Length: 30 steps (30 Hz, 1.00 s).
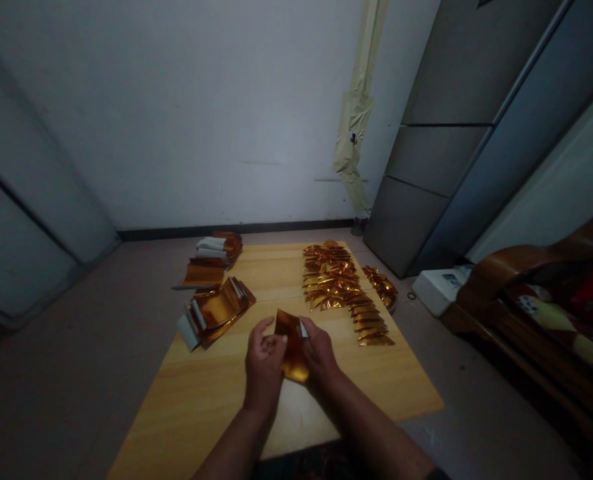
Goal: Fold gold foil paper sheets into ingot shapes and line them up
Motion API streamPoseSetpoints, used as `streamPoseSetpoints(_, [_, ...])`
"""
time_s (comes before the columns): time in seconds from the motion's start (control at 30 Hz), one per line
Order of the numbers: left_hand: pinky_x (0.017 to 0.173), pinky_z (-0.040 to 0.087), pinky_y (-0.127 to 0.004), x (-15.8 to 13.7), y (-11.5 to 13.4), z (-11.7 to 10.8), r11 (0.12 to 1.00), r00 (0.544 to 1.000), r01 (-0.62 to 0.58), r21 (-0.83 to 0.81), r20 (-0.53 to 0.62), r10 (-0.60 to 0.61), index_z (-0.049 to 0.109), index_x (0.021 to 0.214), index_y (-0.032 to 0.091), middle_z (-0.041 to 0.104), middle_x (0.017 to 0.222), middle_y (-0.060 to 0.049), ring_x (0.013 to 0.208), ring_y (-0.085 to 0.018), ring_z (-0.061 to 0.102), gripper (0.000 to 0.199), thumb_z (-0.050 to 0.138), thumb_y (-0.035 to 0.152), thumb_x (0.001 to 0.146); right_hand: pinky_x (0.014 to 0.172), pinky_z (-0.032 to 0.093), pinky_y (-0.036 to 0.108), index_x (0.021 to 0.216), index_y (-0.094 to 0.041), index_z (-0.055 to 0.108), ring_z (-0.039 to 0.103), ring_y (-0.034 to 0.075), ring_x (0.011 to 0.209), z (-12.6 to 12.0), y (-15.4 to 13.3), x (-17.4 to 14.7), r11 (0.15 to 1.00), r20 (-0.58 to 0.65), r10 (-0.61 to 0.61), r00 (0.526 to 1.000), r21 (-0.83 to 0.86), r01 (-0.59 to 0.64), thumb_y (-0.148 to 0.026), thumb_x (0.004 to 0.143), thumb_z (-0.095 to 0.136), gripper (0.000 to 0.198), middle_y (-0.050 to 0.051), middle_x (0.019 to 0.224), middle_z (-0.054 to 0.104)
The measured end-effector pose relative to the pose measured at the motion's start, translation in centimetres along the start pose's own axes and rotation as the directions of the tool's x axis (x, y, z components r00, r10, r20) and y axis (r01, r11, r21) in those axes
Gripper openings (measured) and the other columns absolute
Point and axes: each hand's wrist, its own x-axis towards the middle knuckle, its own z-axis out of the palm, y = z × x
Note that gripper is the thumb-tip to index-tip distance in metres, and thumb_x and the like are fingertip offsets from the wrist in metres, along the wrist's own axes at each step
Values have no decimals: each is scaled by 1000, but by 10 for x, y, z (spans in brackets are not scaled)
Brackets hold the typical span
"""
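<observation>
Between my two hands, above the near part of the wooden table, is a sheet of shiny gold foil paper [295, 357], slightly curved. My left hand [266, 360] pinches its left edge between thumb and fingers. On the opposite edge, my right hand [321, 350] is closed round the sheet, and a bit of white shows by its fingers. Loose stacks of flat foil sheets [221, 307] with pale undersides lie to the left. To the right, rows of folded gold foil pieces [329, 277] overlap one another, with a shorter row [371, 320] nearer me.
The wooden table [216, 400] stands on a grey floor. More folded foil fills a round container [381, 287] beyond its right edge. A refrigerator [426, 147], a white box [435, 291] and a wooden bench [506, 353] stand at the right. A wall rises behind.
</observation>
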Motion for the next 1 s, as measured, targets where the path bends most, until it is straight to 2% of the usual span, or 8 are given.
streamPoseSetpoints(0.1, [56, 50, -21, 19, 9, -9, 982, 991, 137, -133, 22, -136, 47, 130, 24, 67, 108, -6, 61, -9, 63, 71, 74, 28, 64, 69, 48, 24, 96, -19, 67, 63, 17, 78, -5, -11, 12, 998, 8, 50, 999, 41, -51, -41, 96, 41, 34, 2, 83, 69])
streamPoseSetpoints(0.23, [48, 44, -20, 40, 13, -18, 941, 926, 321, -104, 245, -288, 63, 103, 15, 71, 87, -6, 60, -14, 65, 46, 75, 35, 63, 70, 44, 24, 87, -19, 66, 58, 15, 76, -16, -19, 29, 994, 80, -58, 995, -85, 65, -33, 98, 39, 32, 2, 80, 65])
streamPoseSetpoints(0.33, [64, 54, -30, 50, 13, -22, 987, 962, 159, -21, 228, -150, 67, 83, 14, 72, 82, -8, 74, -21, 68, 32, 75, 36, 62, 78, 43, 28, 91, -20, 68, 57, 17, 86, -28, -21, 39, 935, 158, -200, 967, -264, 237, -22, 93, 49, 19, 4, 88, 65])
streamPoseSetpoints(0.43, [87, 53, -41, 56, 14, -25, 987, 974, -117, 112, 206, 92, 69, 77, 16, 71, 104, -12, 99, -27, 67, 22, 74, 31, 61, 79, 43, 29, 100, -22, 69, 57, 18, 91, -36, -17, 42, 866, 190, -354, 916, -303, 398, -14, 88, 55, 21, 5, 97, 66])
streamPoseSetpoints(0.5, [97, 48, -45, 57, 12, -28, 926, 932, -315, 209, 251, 260, 68, 75, 17, 67, 118, -14, 113, -29, 62, 17, 71, 30, 65, 81, 42, 32, 103, -23, 69, 57, 19, 96, -38, -12, 37, 791, 176, -488, 855, -325, 519, -15, 87, 57, 22, 6, 105, 66])
streamPoseSetpoints(0.6, [103, 45, -45, 51, 1, -38, 756, 814, -561, 338, 394, 427, 69, 85, 19, 62, 129, -14, 121, -28, 57, 17, 67, 30, 72, 85, 40, 35, 106, -24, 67, 55, 20, 102, -38, -1, 17, 665, 183, -615, 767, -401, 629, -19, 90, 56, 20, 8, 114, 65])
streamPoseSetpoints(0.83, [105, 40, -51, 22, -31, -69, 383, 590, -797, 468, 739, 326, 63, 122, 26, 61, 134, -10, 120, -27, 57, 44, 58, 21, 79, 91, 38, 37, 113, -23, 61, 53, 21, 108, -40, 17, -35, 581, 418, -513, 750, -474, 662, -22, 90, 58, 24, 9, 119, 64])
streamPoseSetpoints(1.0, [99, 37, -54, 12, -28, -76, 267, 614, -788, 555, 739, 277, 64, 124, 33, 58, 138, -6, 125, -32, 50, 54, 57, 14, 74, 93, 38, 37, 116, -25, 61, 54, 20, 106, -44, 12, -42, 614, 528, -406, 746, -447, 651, -23, 93, 55, 24, 8, 114, 66])
